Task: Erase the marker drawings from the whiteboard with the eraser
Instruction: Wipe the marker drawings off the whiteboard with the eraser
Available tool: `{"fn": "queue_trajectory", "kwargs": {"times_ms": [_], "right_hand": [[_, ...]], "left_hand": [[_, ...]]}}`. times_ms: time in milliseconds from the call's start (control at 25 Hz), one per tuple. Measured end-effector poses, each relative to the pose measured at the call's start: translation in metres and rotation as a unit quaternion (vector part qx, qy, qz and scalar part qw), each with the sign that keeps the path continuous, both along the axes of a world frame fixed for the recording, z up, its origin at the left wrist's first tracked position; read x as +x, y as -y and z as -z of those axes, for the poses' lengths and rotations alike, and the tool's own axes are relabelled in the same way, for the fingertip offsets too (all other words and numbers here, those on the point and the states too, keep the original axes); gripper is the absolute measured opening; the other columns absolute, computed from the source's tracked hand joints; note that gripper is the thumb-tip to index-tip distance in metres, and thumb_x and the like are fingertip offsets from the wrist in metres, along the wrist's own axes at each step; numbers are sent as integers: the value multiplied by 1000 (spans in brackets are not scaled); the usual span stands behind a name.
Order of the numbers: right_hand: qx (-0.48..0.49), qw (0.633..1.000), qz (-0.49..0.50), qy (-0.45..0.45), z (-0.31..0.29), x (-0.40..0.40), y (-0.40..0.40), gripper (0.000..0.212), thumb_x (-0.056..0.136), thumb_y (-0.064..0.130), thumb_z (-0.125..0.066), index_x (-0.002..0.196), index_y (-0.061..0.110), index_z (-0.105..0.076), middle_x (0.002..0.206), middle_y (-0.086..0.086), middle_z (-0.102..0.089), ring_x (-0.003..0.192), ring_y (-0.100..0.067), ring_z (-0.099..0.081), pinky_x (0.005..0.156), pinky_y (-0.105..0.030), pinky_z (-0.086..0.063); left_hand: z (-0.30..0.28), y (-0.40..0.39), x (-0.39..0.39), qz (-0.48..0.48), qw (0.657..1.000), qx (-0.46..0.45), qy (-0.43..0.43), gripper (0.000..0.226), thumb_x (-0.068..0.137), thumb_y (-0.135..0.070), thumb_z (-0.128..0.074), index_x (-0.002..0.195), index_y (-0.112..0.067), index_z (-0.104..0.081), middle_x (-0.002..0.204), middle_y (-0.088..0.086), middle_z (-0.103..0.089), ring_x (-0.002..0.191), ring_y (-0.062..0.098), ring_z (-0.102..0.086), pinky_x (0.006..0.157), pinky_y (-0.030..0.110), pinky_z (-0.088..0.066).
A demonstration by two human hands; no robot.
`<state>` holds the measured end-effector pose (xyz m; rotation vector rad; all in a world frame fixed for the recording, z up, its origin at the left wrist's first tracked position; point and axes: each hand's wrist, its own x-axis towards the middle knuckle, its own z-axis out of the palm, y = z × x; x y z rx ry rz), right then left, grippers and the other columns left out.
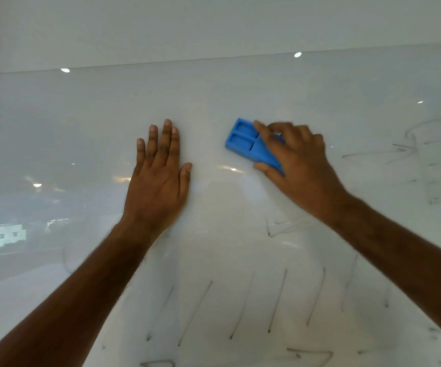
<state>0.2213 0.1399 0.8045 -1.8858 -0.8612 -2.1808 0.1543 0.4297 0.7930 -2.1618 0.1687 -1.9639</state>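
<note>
Task partly done. Whiteboard point(240, 96) clean through upper and centre frame. Marks point(275, 303) left: slanted strokes along bottom, fainter scribbles point(399, 152) at right edge.

Eraser point(251, 144) right of centre, flat on board. Right hand point(296, 160) clamped on it: fingers point(263, 131) over top, thumb under lower edge.

Left hand point(158, 178) flat on board, fingers extended, holding nothing.

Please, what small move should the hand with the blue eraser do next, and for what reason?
Probably slide the eraser down and right. The right hand holds it flat on the whiteboard, where the surface around it looks already clean. Marks remain just below it, an arrow to its right, and slanted strokes lower still. The left hand rests flat, away from that path.
</note>
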Motion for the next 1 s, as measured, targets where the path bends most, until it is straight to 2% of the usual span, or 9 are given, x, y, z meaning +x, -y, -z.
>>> {"fn": "queue_trajectory", "kwargs": {"times_ms": [160, 280, 520, 720, 840, 1000], "right_hand": [[-93, 994, 25, 43, 48, 2, 15, 65, 99, 50, -50, 155, 18, -45, 134, -8, -59, 105, -32, -59, 79, -46, -48], [-129, 989, 56, 46, 57, 8, 53, 63, 101, 49, -48, 156, 18, -45, 137, -9, -59, 106, -32, -60, 81, -48, -48], [-56, 997, 49, -6, 11, 19, 107, 69, 101, 57, -42, 159, 22, -39, 136, -10, -55, 104, -36, -57, 82, -54, -48], [14, 1000, 3, -25, -22, 21, 76, 69, 99, 57, -48, 158, 22, -40, 138, -8, -55, 109, -36, -55, 83, -55, -48], [-9, 1000, 10, -8, -7, 18, 58, 68, 100, 56, -49, 158, 22, -41, 140, -7, -55, 102, -34, -53, 82, -52, -48], [-93, 995, 38, 28, 34, 21, 78, 65, 103, 53, -45, 159, 20, -40, 138, -7, -56, 98, -29, -51, 81, -45, -44]], "left_hand": [[2, 0, 0, -1, 1000, -4, -1, 71, 113, -42, -22, 173, -4, -11, 182, 11, -4, 169, 29, 2, 137, 44, 4], [3, 2, -1, -6, 1000, -10, -5, 71, 113, -42, -22, 173, -4, -9, 182, 11, -3, 169, 29, 3, 137, 44, 4], [5, 14, 1, -9, 1000, -28, 1, 73, 113, -40, -24, 171, 1, -9, 181, 16, -1, 169, 32, 4, 137, 43, 4], [-6, 40, 12, -10, 1000, -21, 7, 74, 112, -40, -25, 171, 2, -10, 181, 18, -2, 169, 34, 2, 137, 42, 4], [-12, 58, 16, -6, 1000, -22, 7, 74, 112, -41, -23, 171, 2, -10, 181, 19, -3, 169, 35, 1, 137, 44, 3], [-9, 58, 17, -5, 1000, -22, 0, 74, 112, -43, -22, 172, -1, -8, 182, 16, -1, 169, 33, 3, 137, 43, 4]]}}
